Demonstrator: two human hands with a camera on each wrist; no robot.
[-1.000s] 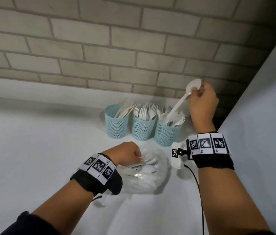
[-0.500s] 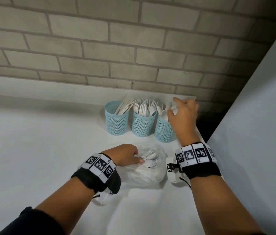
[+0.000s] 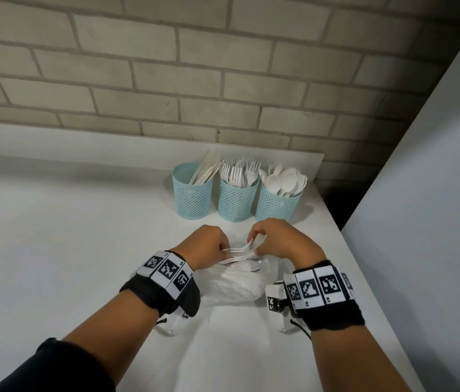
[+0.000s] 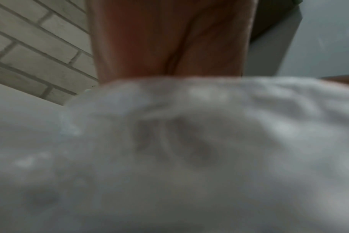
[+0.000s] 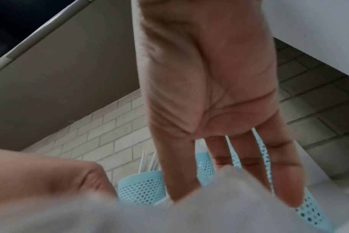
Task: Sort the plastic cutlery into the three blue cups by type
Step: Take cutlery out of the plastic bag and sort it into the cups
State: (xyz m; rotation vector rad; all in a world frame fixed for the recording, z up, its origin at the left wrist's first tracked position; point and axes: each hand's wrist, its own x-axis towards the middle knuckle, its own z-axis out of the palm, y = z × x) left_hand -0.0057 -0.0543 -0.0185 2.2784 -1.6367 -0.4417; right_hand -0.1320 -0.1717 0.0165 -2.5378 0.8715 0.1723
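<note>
Three blue mesh cups stand in a row at the back of the white table (image 3: 53, 250): the left cup (image 3: 192, 193) holds knives, the middle cup (image 3: 237, 200) forks, the right cup (image 3: 276, 207) spoons. In front of them lies a clear plastic bag (image 3: 237, 284) with loose white cutlery. My left hand (image 3: 217, 247) grips the bag at its mouth, fingers curled. My right hand (image 3: 255, 241) pinches a thin white piece, seemingly a fork (image 3: 240, 249), over the bag. In the left wrist view the blurred bag (image 4: 189, 141) fills the picture. In the right wrist view the fingers (image 5: 179, 173) reach down to the bag (image 5: 169, 217).
A brick wall (image 3: 166, 80) runs behind the cups. A grey panel (image 3: 435, 193) stands close along the table's right edge, with a dark gap in the corner beside the spoon cup. The table stretches bare to the left.
My right hand dropped the spoon into the right cup, then came back down to the bag and took hold of a white piece. The left hand stayed on the bag.
</note>
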